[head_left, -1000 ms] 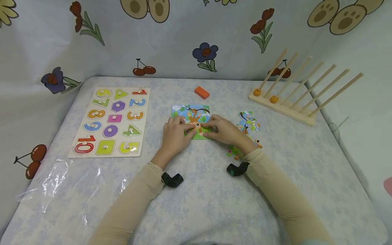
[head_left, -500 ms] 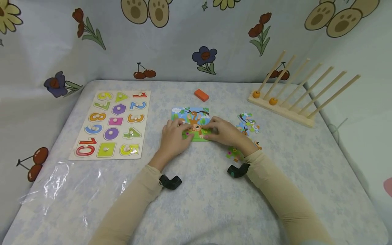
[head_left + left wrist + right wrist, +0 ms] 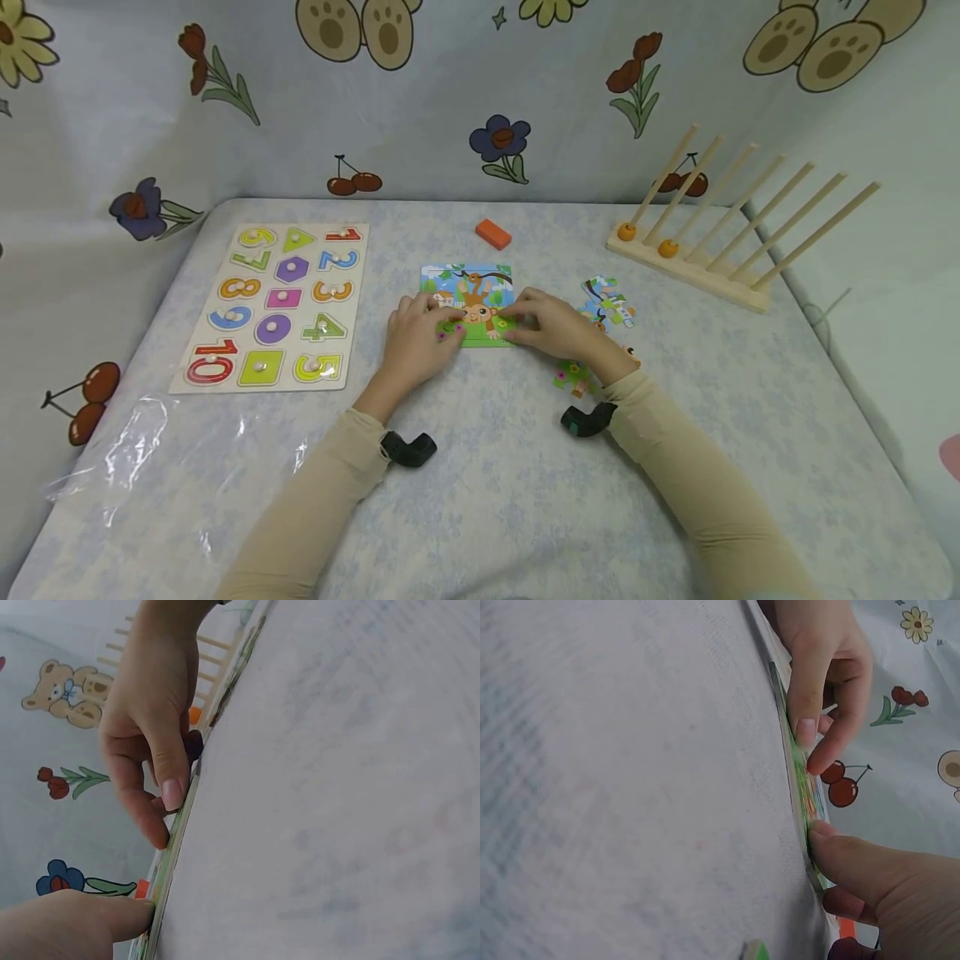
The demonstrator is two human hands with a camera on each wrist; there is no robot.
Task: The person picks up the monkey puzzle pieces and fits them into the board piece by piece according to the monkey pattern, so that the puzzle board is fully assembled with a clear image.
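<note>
A monkey jigsaw puzzle (image 3: 483, 339) lies flat in the middle of the table, between my two hands. My left hand (image 3: 417, 340) rests on its left part, thumb and index finger reaching over the picture and covering some of it. At the right edge my right hand (image 3: 561, 327) touches the puzzle with thumb and index fingertips set apart. The right wrist view shows my right thumb (image 3: 847, 855) pressing on the puzzle's surface, the left hand (image 3: 821, 682) beyond it. Loose puzzle pieces (image 3: 609, 298) lie right of the puzzle, partly hidden by my right hand and wrist.
A number-and-shape peg board (image 3: 315, 379) lies at the left, with crinkled clear plastic (image 3: 138, 442) in front of it. An orange block (image 3: 493, 234) sits behind the puzzle. A wooden rack (image 3: 690, 268) with upright rods and two orange beads stands at the back right.
My left hand has drawn back a little to the left, uncovering more of the monkey's face and the green lower part. The right hand has stayed nearly in place at the puzzle's edge.
</note>
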